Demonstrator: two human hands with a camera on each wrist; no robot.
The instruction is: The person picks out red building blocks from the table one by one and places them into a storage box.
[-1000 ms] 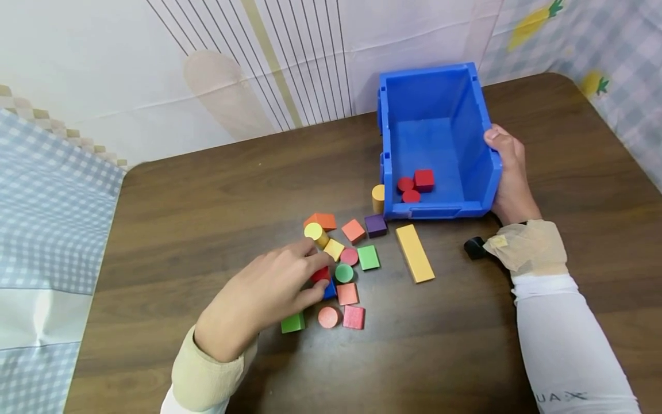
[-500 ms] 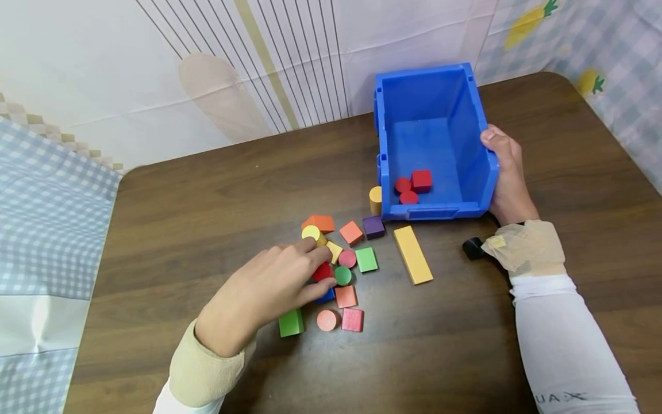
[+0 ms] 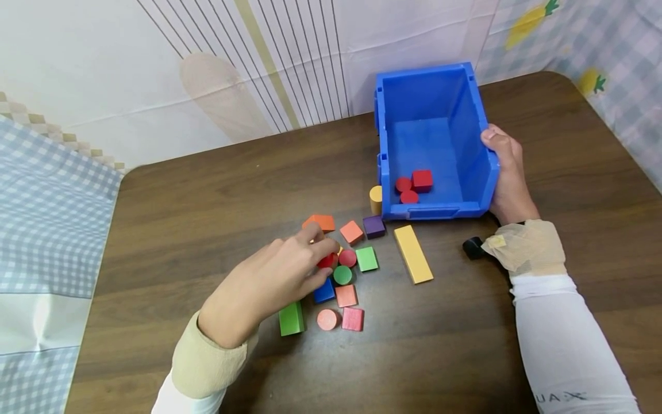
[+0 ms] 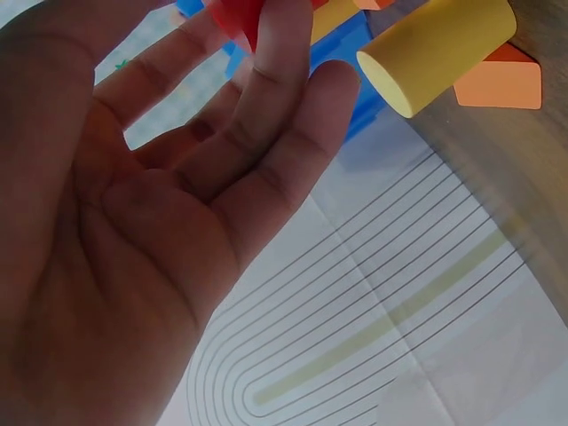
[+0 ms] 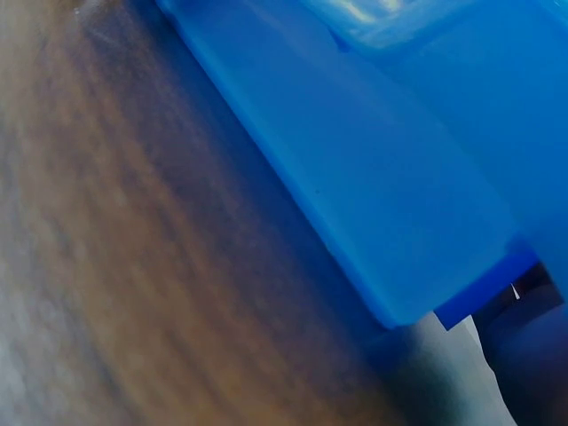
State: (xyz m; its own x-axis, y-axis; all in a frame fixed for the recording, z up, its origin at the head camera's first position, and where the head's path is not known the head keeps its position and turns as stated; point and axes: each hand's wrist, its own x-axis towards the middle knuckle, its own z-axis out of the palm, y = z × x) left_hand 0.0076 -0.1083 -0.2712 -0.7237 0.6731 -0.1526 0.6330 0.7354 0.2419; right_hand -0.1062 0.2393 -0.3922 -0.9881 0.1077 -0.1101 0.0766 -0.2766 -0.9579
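Note:
My left hand (image 3: 276, 273) is over the loose blocks, its thumb and fingers pinching a red block (image 3: 327, 261) that looks round on top. In the left wrist view, that red block (image 4: 238, 19) shows between the fingertips, and a yellow cylinder (image 4: 439, 53) lies just beyond them. Close to the thumb are a blue block (image 3: 324, 291) and a green cylinder (image 3: 342, 275). My right hand (image 3: 508, 172) grips the right wall of a blue bin (image 3: 439, 211), thumb over the rim. Inside the bin lie a red cube (image 3: 422, 180) and two red round blocks (image 3: 410, 197).
Around the pile lie an orange block (image 3: 320, 222), a purple block (image 3: 374, 227), a light green block (image 3: 367, 259), a long green block (image 3: 292, 319) and pink pieces (image 3: 353, 319). A long yellow block (image 3: 414, 254) and a tan cylinder (image 3: 376, 200) sit by the bin.
The left hand has lifted slightly and shifted right with the red block, uncovering more of the blue block and covering the yellow cylinder. The right hand and bin stay put.

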